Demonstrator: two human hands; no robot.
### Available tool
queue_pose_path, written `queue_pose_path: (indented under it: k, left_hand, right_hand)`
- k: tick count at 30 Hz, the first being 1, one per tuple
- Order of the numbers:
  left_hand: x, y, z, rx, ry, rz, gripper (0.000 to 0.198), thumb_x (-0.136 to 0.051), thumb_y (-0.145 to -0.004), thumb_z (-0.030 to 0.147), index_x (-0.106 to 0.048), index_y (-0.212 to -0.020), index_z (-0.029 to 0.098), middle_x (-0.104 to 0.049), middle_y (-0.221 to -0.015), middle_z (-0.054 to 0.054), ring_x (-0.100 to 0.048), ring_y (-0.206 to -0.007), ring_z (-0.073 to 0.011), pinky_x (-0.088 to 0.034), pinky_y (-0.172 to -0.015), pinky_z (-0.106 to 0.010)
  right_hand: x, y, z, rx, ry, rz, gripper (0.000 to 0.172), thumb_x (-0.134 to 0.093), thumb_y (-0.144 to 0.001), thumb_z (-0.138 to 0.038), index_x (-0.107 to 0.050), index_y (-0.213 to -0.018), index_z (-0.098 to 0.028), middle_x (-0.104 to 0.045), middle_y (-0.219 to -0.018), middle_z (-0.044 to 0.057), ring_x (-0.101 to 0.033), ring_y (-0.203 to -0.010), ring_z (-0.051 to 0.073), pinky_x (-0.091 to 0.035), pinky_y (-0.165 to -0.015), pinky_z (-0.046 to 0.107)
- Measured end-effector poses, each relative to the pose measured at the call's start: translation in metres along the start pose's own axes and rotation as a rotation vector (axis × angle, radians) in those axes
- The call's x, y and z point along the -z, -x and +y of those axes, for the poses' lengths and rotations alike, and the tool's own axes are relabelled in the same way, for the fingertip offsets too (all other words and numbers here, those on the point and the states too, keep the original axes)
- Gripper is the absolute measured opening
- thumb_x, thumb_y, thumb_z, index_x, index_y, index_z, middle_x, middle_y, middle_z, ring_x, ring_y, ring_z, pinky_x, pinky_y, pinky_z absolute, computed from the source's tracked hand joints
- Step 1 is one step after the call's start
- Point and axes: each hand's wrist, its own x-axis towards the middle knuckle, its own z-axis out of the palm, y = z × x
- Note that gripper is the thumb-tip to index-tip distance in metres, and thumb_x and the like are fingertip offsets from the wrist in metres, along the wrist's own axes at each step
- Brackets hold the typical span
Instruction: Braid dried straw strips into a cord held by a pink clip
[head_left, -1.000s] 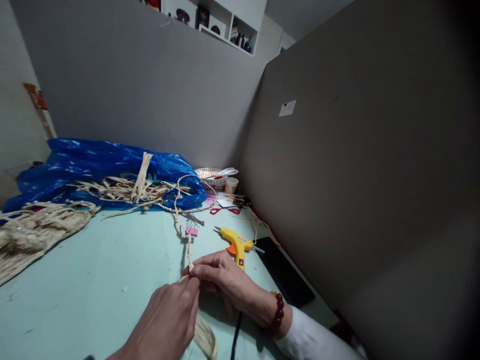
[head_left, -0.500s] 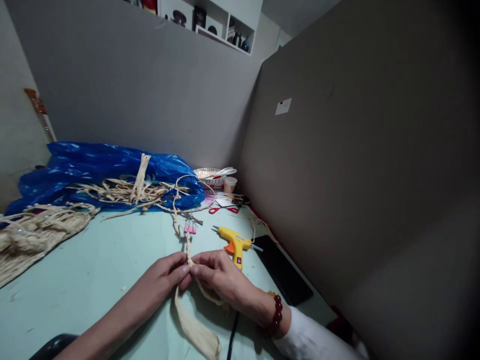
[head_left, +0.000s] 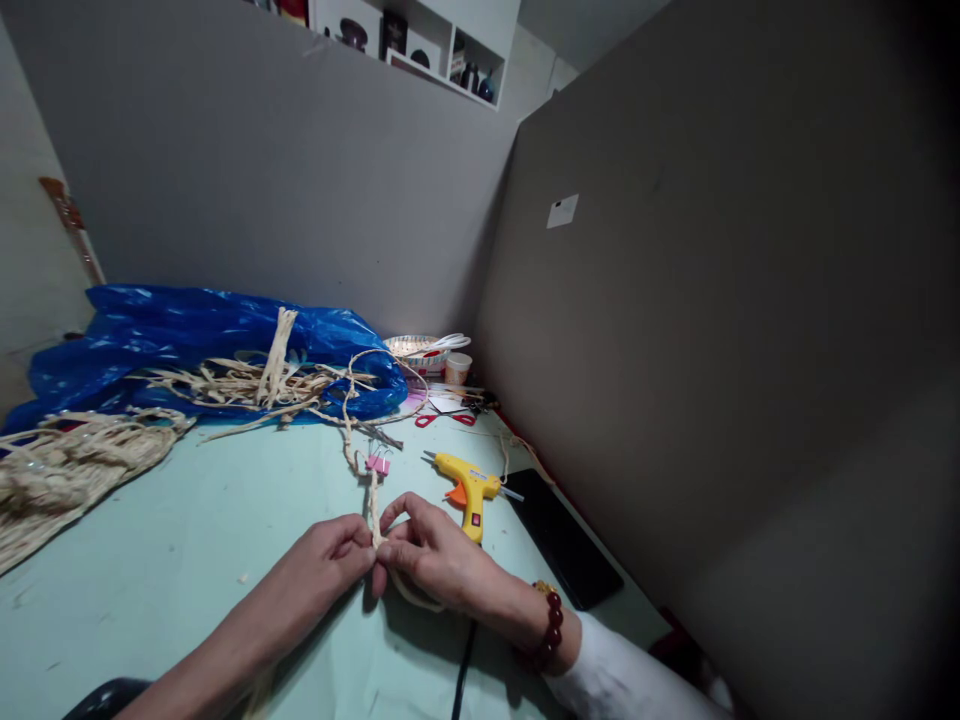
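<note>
A thin braided cord of pale straw-like fibre (head_left: 376, 505) runs toward me from a pink binder clip (head_left: 378, 465). My left hand (head_left: 335, 550) pinches the near end of the braid from the left, fingers closed. From the right, my right hand (head_left: 431, 560) pinches the same spot between thumb and fingers, its index finger bent above. A loose strand loops beneath my right hand. Another pale strip shows faintly below my left forearm. Just beyond my right hand lies a yellow glue gun (head_left: 472, 486).
A blue plastic bag (head_left: 180, 330) with loose fibre strips lies at the back left, a woven piece (head_left: 90, 470) at the left. Red-handled scissors (head_left: 445, 420), a basket (head_left: 416, 350), a paper cup (head_left: 457, 368) and a black phone-like slab (head_left: 566, 540) are farther right.
The wide strip that hung below my hands has swung left, under my left forearm. Both hands have shifted slightly down along the braid, and my right index finger has lifted.
</note>
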Motion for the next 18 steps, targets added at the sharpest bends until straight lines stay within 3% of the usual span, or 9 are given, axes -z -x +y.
queue_pose_path:
  k: [6,10,13,16,18]
  left_hand:
    - [-0.001,-0.003,0.0,-0.042,0.005,-0.022,0.027,-0.049,-0.077,0.034,-0.056,-0.058,0.017,-0.061,-0.06,-0.002,-0.051,-0.063,-0.016,-0.035,-0.062,-0.026]
    - [0.001,-0.006,-0.005,-0.036,0.008,-0.038,0.021,-0.05,-0.075,0.033,-0.053,-0.061,0.018,-0.065,-0.063,-0.003,-0.049,-0.063,-0.0159,-0.034,-0.062,-0.028]
    - [0.002,-0.007,-0.006,-0.028,-0.075,0.018,0.021,-0.05,-0.07,0.035,-0.045,-0.056,0.02,-0.052,-0.053,0.002,-0.04,-0.056,-0.0133,-0.027,-0.056,-0.027]
    - [0.004,-0.007,-0.006,-0.013,-0.165,0.065,0.026,-0.049,-0.068,0.041,-0.04,-0.054,0.021,-0.036,-0.052,0.006,-0.033,-0.055,-0.0121,-0.023,-0.054,-0.026]
    - [0.004,-0.007,-0.006,-0.011,-0.203,0.07,0.025,-0.048,-0.068,0.041,-0.039,-0.055,0.021,-0.033,-0.055,0.006,-0.032,-0.057,-0.0123,-0.022,-0.054,-0.026]
  right_hand:
    - [0.005,0.004,-0.002,0.07,0.234,0.015,0.017,-0.053,-0.088,-0.03,-0.05,-0.1,-0.018,-0.066,-0.07,-0.001,-0.046,-0.052,0.008,-0.035,-0.053,0.018]
    - [0.007,0.009,-0.013,0.11,0.438,0.0,0.017,-0.051,-0.089,-0.031,-0.057,-0.093,-0.016,-0.069,-0.074,0.003,-0.054,-0.062,0.012,-0.036,-0.056,0.019]
    - [0.007,0.012,-0.019,0.147,0.491,-0.021,0.016,-0.048,-0.09,-0.026,-0.061,-0.089,-0.016,-0.071,-0.075,0.003,-0.057,-0.064,0.012,-0.036,-0.058,0.019]
    - [0.005,0.013,-0.019,0.172,0.596,0.054,0.019,-0.048,-0.086,-0.019,-0.067,-0.087,-0.016,-0.07,-0.072,0.002,-0.054,-0.059,0.01,-0.034,-0.056,0.02]
    - [0.002,0.014,-0.016,0.205,0.681,0.119,0.021,-0.048,-0.084,-0.015,-0.07,-0.083,-0.015,-0.069,-0.072,0.004,-0.053,-0.058,0.01,-0.032,-0.055,0.021]
